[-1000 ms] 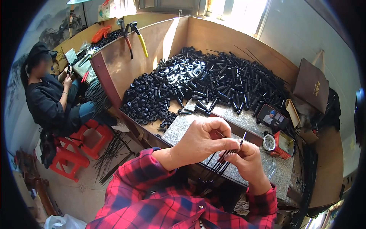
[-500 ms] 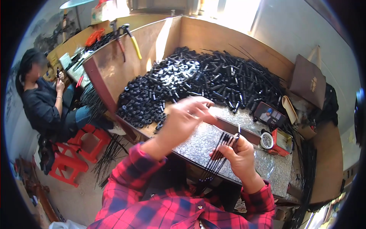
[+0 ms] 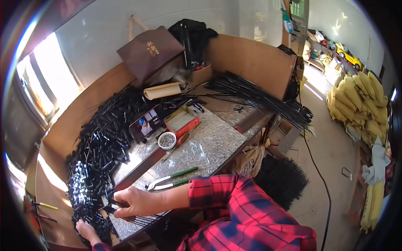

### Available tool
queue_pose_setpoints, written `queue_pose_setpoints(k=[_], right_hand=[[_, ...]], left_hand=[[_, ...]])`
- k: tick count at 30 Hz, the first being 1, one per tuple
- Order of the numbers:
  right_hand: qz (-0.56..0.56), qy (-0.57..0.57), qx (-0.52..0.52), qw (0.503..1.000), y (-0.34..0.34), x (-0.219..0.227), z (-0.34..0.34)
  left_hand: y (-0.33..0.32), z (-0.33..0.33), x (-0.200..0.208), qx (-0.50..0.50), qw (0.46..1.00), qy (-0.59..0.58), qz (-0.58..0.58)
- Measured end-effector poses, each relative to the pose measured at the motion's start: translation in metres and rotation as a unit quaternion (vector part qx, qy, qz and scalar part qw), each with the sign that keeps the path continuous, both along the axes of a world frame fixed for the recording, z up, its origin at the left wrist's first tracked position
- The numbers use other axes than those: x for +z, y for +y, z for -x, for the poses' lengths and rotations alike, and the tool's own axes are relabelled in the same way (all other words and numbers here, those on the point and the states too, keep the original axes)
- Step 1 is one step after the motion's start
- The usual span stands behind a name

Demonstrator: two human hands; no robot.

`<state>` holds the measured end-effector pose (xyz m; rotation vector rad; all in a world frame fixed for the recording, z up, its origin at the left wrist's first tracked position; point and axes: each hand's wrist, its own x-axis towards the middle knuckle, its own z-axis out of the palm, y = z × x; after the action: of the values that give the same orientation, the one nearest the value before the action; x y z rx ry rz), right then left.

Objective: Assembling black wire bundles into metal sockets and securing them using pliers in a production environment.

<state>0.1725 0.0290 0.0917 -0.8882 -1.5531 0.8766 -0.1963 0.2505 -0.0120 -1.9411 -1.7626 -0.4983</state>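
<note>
My right hand [image 3: 136, 203] is closed around a bunch of thin black rods [image 3: 140, 219], above the near left edge of the speckled worktop [image 3: 209, 140]. At lower left, my left hand [image 3: 86, 230] reaches into the heap of small black tubular parts [image 3: 100, 140]; its fingertips are hidden, so its grip does not show. A pair of green-handled pliers [image 3: 176, 179] lies on the worktop by my right forearm. Beyond it stands a small white cup [image 3: 167, 140] of tiny metal pieces, next to a red open box [image 3: 183, 121].
A phone [image 3: 146, 123] leans by the heap. Long black rods [image 3: 259, 98] jut past the worktop's right end. A brown bag [image 3: 151, 52] stands behind, against the wooden wall [image 3: 251, 54]. Yellow sacks [image 3: 358, 104] are piled on the floor at right. Yellow-handled pliers [image 3: 45, 205] hang at far left.
The view has swung to the right. My left hand has gone from beside the rods down into the heap of black parts. My right hand still holds the rods.
</note>
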Motion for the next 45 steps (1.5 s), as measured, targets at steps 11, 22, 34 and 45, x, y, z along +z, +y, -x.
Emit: queue_pose_setpoints(k=[11,22,34,45], right_hand=[[-0.023,0.070,-0.012,0.997,0.001,-0.011,0.004],[0.067,0.165,0.099,0.979,0.003,-0.017,-0.003],[0.153,0.183,0.134,0.962,0.012,-0.012,0.004],[0.156,0.181,0.144,0.960,0.019,-0.016,0.004]], left_hand=[[0.021,0.003,0.018,-0.183,0.962,-0.203,-0.007],[-0.139,-0.176,0.125,-0.361,0.569,-0.719,0.172],[-0.156,-0.180,0.112,-0.455,0.378,-0.754,0.286],[-0.152,-0.183,0.104,-0.485,0.353,-0.744,0.295]])
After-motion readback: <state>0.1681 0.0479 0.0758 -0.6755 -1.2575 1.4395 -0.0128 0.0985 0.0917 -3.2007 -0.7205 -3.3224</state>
